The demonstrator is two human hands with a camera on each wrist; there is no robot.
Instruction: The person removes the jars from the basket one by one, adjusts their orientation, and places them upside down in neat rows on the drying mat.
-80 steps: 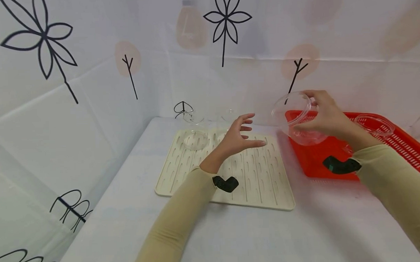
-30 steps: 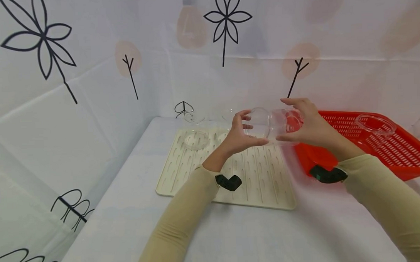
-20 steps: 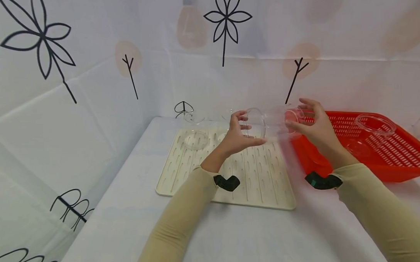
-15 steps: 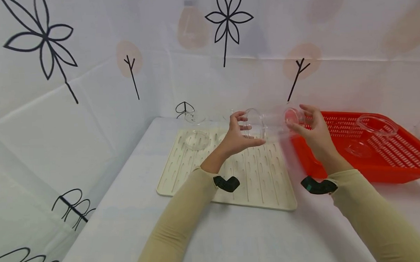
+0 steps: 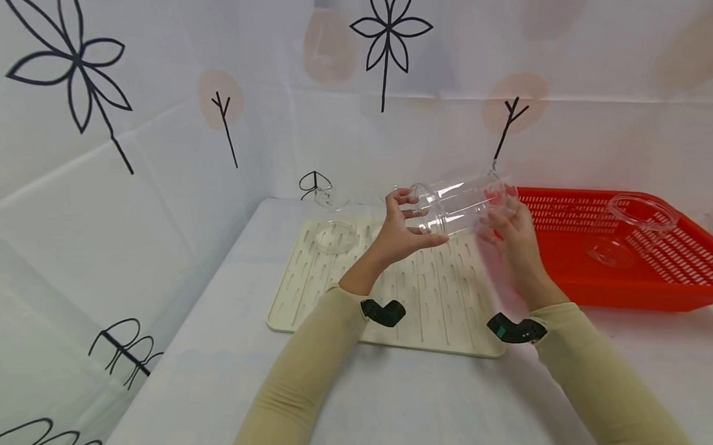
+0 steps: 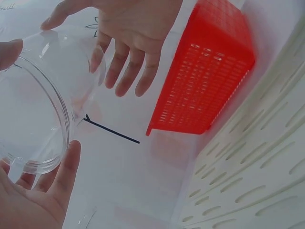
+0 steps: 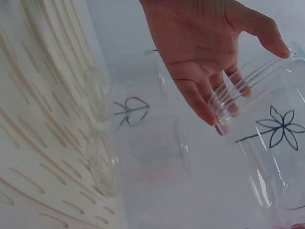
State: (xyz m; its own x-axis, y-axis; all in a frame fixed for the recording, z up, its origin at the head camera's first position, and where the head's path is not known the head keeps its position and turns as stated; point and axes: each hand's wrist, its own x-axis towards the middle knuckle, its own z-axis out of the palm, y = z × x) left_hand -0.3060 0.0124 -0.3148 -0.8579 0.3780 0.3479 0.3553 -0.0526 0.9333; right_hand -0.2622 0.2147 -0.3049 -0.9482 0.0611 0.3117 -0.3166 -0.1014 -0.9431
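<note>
clear jar (image 5: 459, 204) | transparent, ribbed wall, lidless, empty | lay on its side in the air, mouth to the left | held at the mouth by left hand (image 5: 399, 234), right hand (image 5: 513, 233) under its base | above cream mat (image 5: 418, 299)

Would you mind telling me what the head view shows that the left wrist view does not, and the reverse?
Only the head view shows both sleeves, the second jar lying in the red basket, and the glass pieces at the far end of the cream mat. Only the left wrist view shows the basket's slotted outer wall close up and the right hand's palm side. Both show the clear jar held sideways, the left hand gripping its mouth end, the right hand at its base, and the mat.
</note>
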